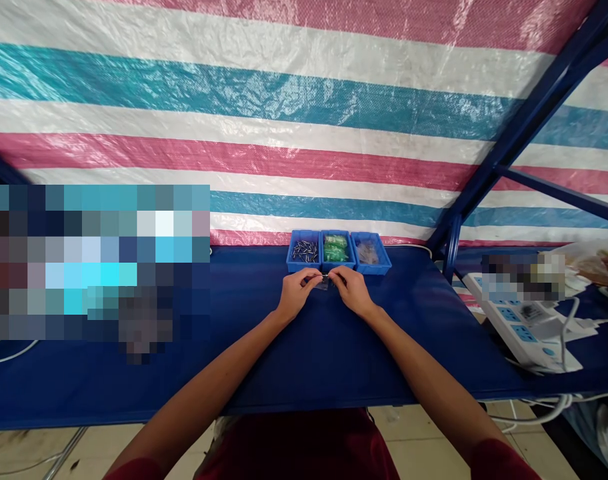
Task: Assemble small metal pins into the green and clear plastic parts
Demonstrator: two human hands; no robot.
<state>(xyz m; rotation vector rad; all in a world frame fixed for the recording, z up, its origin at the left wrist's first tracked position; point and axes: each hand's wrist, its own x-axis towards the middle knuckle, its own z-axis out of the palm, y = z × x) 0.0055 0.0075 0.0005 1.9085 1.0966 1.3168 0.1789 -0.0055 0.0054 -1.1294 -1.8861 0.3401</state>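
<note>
Thin metal piece [325,275] pinched between left hand [295,293] and right hand [351,290], both clamped on it, just in front of blue parts bins [337,267], above blue-covered worktop [324,360].

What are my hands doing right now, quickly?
Left hand: closed, pinching a small metal part.
Right hand: closed, pinching the same part.

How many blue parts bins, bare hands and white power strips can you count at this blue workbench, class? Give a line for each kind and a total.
Blue plastic parts bins: 3
Bare hands, left and right: 2
White power strips: 1
Total: 6
</note>
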